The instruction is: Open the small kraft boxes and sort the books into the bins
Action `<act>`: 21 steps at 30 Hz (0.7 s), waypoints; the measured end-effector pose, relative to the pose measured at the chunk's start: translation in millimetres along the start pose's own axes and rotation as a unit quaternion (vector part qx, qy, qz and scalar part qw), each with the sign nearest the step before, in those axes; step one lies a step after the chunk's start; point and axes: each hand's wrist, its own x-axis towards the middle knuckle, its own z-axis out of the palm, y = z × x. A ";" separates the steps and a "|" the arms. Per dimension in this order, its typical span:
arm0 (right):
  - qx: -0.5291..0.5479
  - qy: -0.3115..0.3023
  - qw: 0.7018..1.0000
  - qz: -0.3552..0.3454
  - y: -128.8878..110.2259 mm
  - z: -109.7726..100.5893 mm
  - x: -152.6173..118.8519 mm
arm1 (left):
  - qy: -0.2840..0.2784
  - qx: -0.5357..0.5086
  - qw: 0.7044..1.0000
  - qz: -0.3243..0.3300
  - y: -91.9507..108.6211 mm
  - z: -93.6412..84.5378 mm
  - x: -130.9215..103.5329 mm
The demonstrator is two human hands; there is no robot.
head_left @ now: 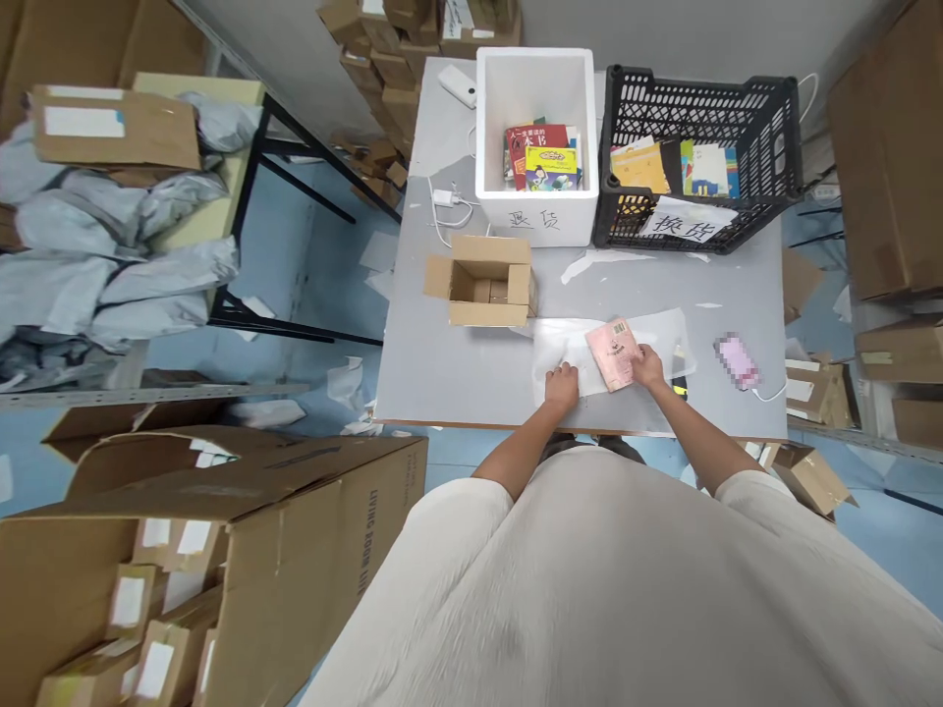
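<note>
My right hand [647, 366] grips the lower right side of a pink book [611, 352], its cover facing up. The book lies over a translucent white plastic sheet [663, 329] on the grey table. To the left, my left hand [562, 386] has its fingers curled down and closed on the sheet's near part. A cutter knife [679, 385] with a yellow and black handle lies just right of my right hand. An open small cardboard box [478, 312] stands beyond my left hand, flaps spread.
At the table's back stand a white foam box [535, 221] and a black plastic crate [699, 211], both holding books. A pink phone [737, 360] with a cable lies at right. Grey parcels [162, 265] fill the left shelf; a big carton [309, 550] stands below.
</note>
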 end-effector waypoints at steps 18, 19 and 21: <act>-0.019 0.115 0.993 -0.018 56.1 -66.4 14.7 | -0.019 0.076 0.996 -0.045 14.1 -14.1 34.7; -0.022 0.111 0.993 -0.023 57.2 -66.3 15.2 | -0.014 0.066 0.997 -0.044 19.9 -17.0 38.6; -0.025 0.103 0.994 -0.029 59.0 -67.0 15.8 | 0.013 0.038 0.999 -0.029 36.1 -22.1 47.8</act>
